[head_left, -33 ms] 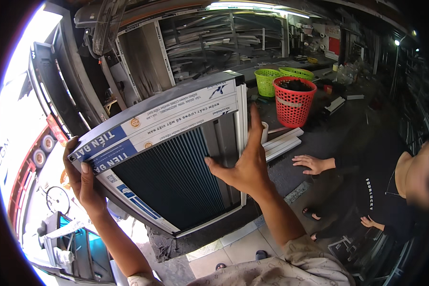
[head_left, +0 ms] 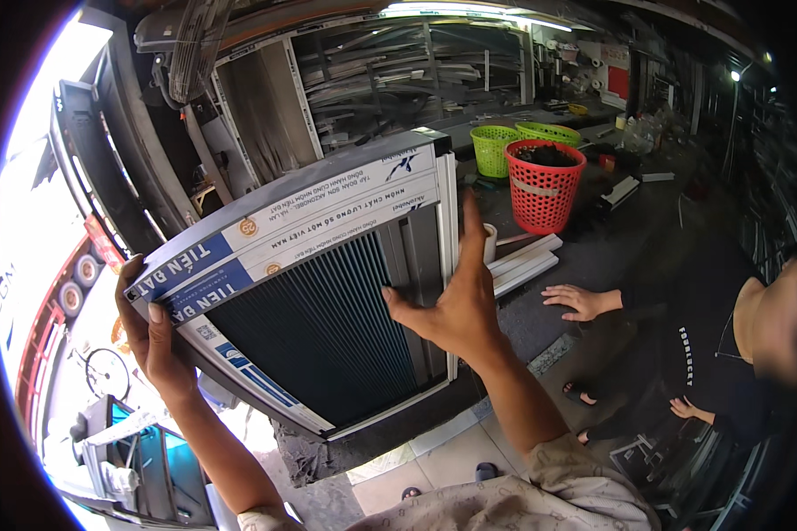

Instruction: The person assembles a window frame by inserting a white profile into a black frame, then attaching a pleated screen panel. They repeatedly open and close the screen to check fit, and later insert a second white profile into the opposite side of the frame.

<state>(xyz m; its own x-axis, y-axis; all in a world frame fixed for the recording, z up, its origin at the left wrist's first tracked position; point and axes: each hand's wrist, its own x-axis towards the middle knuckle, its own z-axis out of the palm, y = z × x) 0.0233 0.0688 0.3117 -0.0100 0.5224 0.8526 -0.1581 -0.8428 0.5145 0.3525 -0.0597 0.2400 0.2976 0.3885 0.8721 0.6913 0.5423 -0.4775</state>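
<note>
A framed pleated screen (head_left: 310, 332) stands tilted in front of me, its dark folds inside a frame covered with white and blue printed film. My left hand (head_left: 161, 345) grips the frame's left upper corner, thumb on the front face and fingers around the outer edge. At the opposite side my right hand (head_left: 452, 310) spans the right edge. Its thumb reaches over the dark inner bar (head_left: 412, 292), and the index finger points up along the outside of the frame; the other fingers are hidden behind it.
A person in dark clothing (head_left: 691, 354) is at the right, one hand (head_left: 584, 303) on the dark work surface. Behind the screen stand a red perforated basket (head_left: 545, 199) and green baskets (head_left: 494, 152). White profile pieces (head_left: 522, 265) lie beside the frame. A bicycle (head_left: 106, 372) stands outside at left.
</note>
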